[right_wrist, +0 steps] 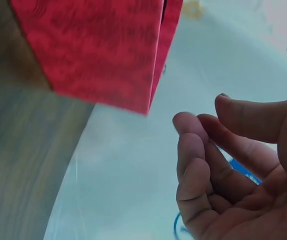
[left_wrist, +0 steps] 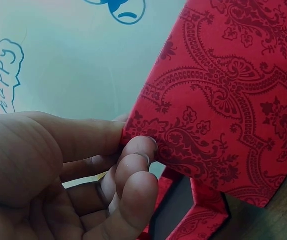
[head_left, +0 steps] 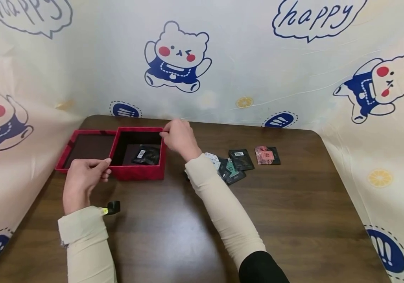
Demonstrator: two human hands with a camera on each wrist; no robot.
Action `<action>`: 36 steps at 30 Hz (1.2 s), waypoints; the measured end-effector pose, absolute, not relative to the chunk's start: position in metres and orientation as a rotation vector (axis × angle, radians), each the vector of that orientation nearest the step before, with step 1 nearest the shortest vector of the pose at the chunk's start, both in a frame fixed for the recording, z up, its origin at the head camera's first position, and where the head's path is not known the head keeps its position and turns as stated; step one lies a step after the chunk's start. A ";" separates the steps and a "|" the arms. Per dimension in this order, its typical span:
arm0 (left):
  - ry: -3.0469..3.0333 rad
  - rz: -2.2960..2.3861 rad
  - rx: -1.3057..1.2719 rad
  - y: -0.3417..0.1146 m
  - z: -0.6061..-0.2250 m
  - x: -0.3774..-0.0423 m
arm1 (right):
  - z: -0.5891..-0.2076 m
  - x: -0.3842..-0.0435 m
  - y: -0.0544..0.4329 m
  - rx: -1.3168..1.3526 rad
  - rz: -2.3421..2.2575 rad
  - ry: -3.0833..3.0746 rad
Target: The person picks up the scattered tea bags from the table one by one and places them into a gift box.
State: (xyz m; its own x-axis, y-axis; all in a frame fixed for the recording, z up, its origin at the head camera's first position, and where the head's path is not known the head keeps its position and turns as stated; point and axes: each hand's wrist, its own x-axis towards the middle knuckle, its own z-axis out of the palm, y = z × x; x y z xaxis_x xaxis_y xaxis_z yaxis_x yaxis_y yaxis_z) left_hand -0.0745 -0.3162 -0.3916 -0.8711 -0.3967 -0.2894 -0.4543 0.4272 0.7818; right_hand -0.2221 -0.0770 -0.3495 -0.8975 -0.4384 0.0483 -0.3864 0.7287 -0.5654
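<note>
Sleeves (head_left: 86, 251) are nearest. At the table's (head_left: 301, 212) ten o'clock, a box (head_left: 139, 173) is pinched by the left hand (head_left: 83, 177); by the right hand (head_left: 180, 137), fingers bunched, thumb apart, nothing is held. A packet (head_left: 148, 156) is boxed; loose packets (head_left: 242, 159) are left at the box's three o'clock.
</note>
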 end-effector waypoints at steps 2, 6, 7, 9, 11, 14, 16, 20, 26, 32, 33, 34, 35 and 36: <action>2.598 1.450 -0.783 -0.316 -0.392 -0.074 | -0.351 -0.225 -0.064 -0.668 -0.923 2.844; 2.610 1.457 -0.777 -0.316 -0.391 -0.074 | -0.355 -0.229 -0.040 -0.599 -0.957 2.832; 2.610 1.461 -0.779 -0.317 -0.391 -0.074 | -0.356 -0.230 -0.034 -0.575 -0.970 2.823; 2.613 1.459 -0.782 -0.317 -0.392 -0.073 | -0.358 -0.232 -0.023 -0.534 -0.998 2.812; 2.610 1.460 -0.786 -0.318 -0.392 -0.073 | -0.361 -0.233 -0.012 -0.513 -1.019 2.821; 2.615 1.451 -0.788 -0.318 -0.391 -0.073 | -0.364 -0.236 0.004 -0.483 -1.039 2.836; 2.617 1.451 -0.781 -0.319 -0.390 -0.073 | -0.365 -0.239 0.014 -0.465 -1.037 2.850; 2.620 1.444 -0.754 -0.320 -0.390 -0.073 | -0.367 -0.242 0.036 -0.403 -1.037 2.872; 2.605 1.439 -0.782 -0.318 -0.391 -0.075 | -0.370 -0.247 0.072 -0.310 -1.068 2.881; 2.599 1.437 -0.777 -0.317 -0.392 -0.076 | -0.375 -0.252 0.099 -0.189 -1.140 2.846; 2.600 1.430 -0.775 -0.317 -0.392 -0.076 | -0.376 -0.253 0.102 -0.176 -1.150 2.835; 2.598 1.429 -0.774 -0.317 -0.393 -0.076 | -0.377 -0.253 0.105 -0.165 -1.159 2.824; 2.596 1.427 -0.773 -0.316 -0.393 -0.076 | -0.378 -0.253 0.107 -0.152 -1.168 2.814; 2.598 1.428 -0.767 -0.316 -0.394 -0.077 | -0.380 -0.253 0.110 -0.137 -1.179 2.805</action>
State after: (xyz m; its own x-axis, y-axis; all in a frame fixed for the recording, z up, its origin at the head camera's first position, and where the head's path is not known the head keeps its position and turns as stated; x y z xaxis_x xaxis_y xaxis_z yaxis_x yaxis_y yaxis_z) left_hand -0.0768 -0.3159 -0.3938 -0.8716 -0.3876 -0.3002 -0.4613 0.4406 0.7701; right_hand -0.2529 0.1098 -0.3799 -0.9914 -0.1197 -0.0533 -0.0457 0.6970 -0.7156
